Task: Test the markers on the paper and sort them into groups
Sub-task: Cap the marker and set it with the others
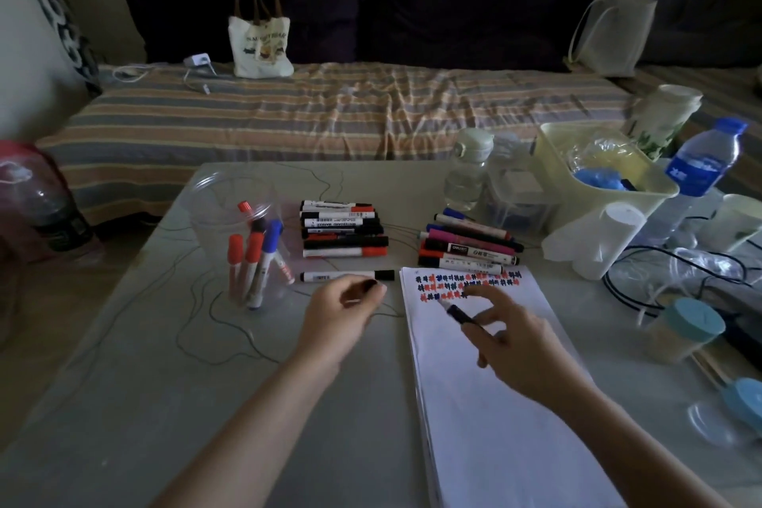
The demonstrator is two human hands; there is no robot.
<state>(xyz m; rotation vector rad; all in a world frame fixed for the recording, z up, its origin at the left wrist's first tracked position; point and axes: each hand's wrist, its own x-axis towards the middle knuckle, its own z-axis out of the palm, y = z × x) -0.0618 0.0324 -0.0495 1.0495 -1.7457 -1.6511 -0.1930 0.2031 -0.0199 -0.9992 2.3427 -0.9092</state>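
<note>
A white paper stack (490, 384) lies on the table, its top rows filled with red, blue and black scribbles (466, 283). My right hand (515, 338) grips an uncapped dark marker (459, 313) with its tip on the paper at the third row. My left hand (342, 309) pinches a small black cap (369, 285) just left of the paper. One black-capped marker (346, 275) lies alone above that hand. A clear plastic cup (243, 243) holds several red and blue markers. Two marker piles lie behind: one in the middle (342, 229), one to the right (470, 245).
A yellow bin (598, 177), clear bottles (470, 169), a water bottle (701, 165), white cups (602, 239) and cables (659, 272) crowd the table's right side. A blue-lidded jar (684, 328) stands near the right edge. A striped sofa with bags lies beyond.
</note>
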